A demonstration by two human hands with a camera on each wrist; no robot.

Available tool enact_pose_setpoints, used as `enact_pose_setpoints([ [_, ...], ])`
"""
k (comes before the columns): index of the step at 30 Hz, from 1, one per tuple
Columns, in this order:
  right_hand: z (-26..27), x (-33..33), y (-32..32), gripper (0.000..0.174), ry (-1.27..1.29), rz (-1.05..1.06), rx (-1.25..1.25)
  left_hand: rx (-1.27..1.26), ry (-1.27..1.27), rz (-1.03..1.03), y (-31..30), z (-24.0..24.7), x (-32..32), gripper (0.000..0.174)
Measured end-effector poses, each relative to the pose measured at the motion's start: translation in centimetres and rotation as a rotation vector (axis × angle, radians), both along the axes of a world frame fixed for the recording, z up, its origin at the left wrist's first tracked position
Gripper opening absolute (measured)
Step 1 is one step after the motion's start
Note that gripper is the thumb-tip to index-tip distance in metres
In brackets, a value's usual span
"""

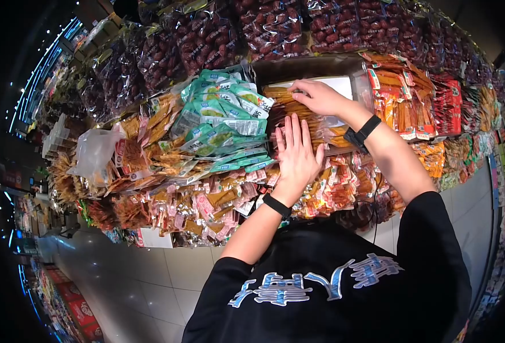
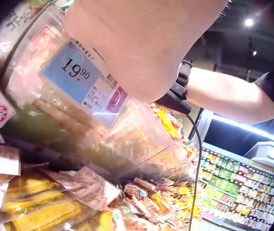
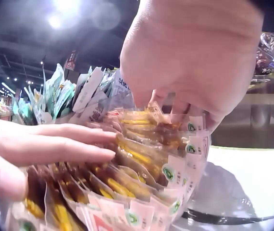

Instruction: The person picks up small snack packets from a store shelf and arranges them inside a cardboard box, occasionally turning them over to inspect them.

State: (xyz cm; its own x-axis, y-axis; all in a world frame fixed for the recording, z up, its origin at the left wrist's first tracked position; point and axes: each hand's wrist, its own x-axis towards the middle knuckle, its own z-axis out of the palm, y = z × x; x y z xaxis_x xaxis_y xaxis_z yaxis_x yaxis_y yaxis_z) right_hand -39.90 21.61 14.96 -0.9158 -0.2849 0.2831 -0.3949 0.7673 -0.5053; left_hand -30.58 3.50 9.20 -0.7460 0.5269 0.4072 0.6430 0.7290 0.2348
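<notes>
Clear snack packets (image 3: 142, 159) with yellow-brown strips inside stand close together in a row, their pale ends printed with a green logo. In the head view they fill the left part of a dark bin (image 1: 307, 62). My left hand (image 1: 298, 157) lies across the near side of the row, fingers straight and touching the packets. At the far end, my right hand (image 1: 321, 98) bends its fingers down over the packets and grips their edges; the fingertips are partly hidden among them. The left wrist view shows the left hand's heel (image 2: 132, 53) above a 19.90 price tag (image 2: 79, 74).
Green packets (image 1: 224, 114) are heaped left of the bin, red-labelled ones (image 1: 398, 94) right of it. A white sheet (image 1: 338, 86) lies in the bin. Bags of red dates (image 1: 207, 40) line the back. A cable (image 2: 197, 168) hangs near the right forearm.
</notes>
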Motion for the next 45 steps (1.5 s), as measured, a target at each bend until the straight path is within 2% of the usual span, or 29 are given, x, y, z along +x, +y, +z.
enact_pose_setpoints([
  [2, -0.1, 0.5, -0.3, 0.027, -0.093, -0.026, -0.043, 0.015, 0.000, -0.004, 0.0, 0.1, 0.1, 0.073],
  [7, 0.0, -0.3, 0.3, 0.027, -0.091, -0.081, 0.110, 0.052, 0.033, -0.001, 0.0, 0.1, 0.2, 0.069],
  [14, 1.1, -1.5, 0.4, 0.032, -0.005, -0.037, 0.253, 0.252, 0.019, -0.223, -1.8, 1.2, 1.1, 0.058],
  [19, 0.9, -2.0, 0.4, 0.037, 0.007, -0.032, 0.212, 0.430, -0.009, -0.312, -5.0, 5.3, 3.8, 0.058],
  [22, 1.2, -1.6, 0.4, 0.041, 0.020, -0.032, 0.200, 0.509, 0.081, -0.291, -8.8, 7.3, 3.6, 0.057],
  [25, 2.2, -0.9, 0.4, 0.042, 0.042, -0.040, 0.167, 0.531, 0.279, -0.153, -14.0, 8.9, 0.7, 0.053],
  [26, 2.7, -0.2, 0.2, 0.041, 0.064, -0.033, 0.123, 0.463, 0.325, -0.020, -15.8, 9.5, -0.4, 0.052],
  [29, 4.3, 2.3, -0.7, 0.040, 0.129, -0.015, 0.000, 0.325, 0.367, 0.274, -20.7, 11.4, -3.5, 0.052],
  [30, 4.9, 3.5, -1.2, 0.040, 0.132, -0.010, -0.033, 0.350, 0.323, 0.318, -21.9, 11.6, -4.6, 0.051],
  [35, 6.0, 9.7, -3.3, 0.041, 0.132, 0.014, -0.164, 0.139, 0.241, 0.408, -25.6, 10.9, -10.5, 0.057],
  [38, 6.6, 12.8, -3.8, 0.042, 0.067, 0.004, -0.254, 0.077, 0.122, 0.450, -25.3, 11.3, -12.3, 0.059],
  [42, 6.6, 15.5, -3.4, 0.042, 0.017, -0.059, -0.318, -0.064, 0.004, 0.618, -24.1, 12.0, -13.4, 0.056],
  [43, 6.3, 15.8, -3.3, 0.042, 0.013, -0.078, -0.318, -0.096, 0.078, 0.616, -24.0, 11.9, -13.5, 0.049],
  [45, 5.9, 16.3, -3.0, 0.042, 0.016, -0.081, -0.314, -0.054, 0.069, 0.623, -24.6, 11.5, -14.4, 0.045],
])
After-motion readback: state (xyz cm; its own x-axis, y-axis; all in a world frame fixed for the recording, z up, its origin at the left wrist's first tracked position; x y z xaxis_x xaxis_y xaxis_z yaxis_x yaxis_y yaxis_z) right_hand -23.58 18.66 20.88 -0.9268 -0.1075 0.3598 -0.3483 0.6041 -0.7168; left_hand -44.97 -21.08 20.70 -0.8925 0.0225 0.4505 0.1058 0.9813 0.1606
